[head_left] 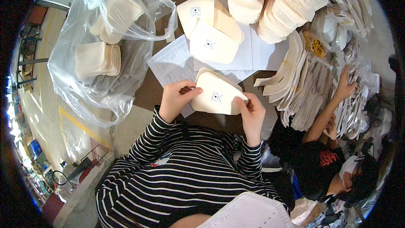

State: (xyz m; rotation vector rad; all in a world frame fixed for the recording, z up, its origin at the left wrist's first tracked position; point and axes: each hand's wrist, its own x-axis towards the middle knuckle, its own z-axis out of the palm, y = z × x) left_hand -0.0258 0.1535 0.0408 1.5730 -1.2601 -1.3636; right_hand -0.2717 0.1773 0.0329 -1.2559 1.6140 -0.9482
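Observation:
Both of my hands hold a small stack of flat, cream-coloured pieces (pixel 220 102) with rounded corners, in front of my chest. The top piece bears a small square printed mark. My left hand (pixel 176 98) pinches the stack's left corner, its thumb lying on top. At the lower right corner, my right hand (pixel 252 112) grips the edge between thumb and fingers. Just beyond lie more cream pieces (pixel 213 47) with similar printed marks, fanned over each other on printed paper sheets (pixel 166 61). What the pieces are made of I cannot tell.
A clear plastic bag (pixel 63 65) at the left holds several cream stacks. Tall piles of cream pieces (pixel 291 6) stand at the far right, with bundles of long pale strips (pixel 295 88) nearer. A masked co-worker's arm (pixel 327 112) reaches into those bundles on the right.

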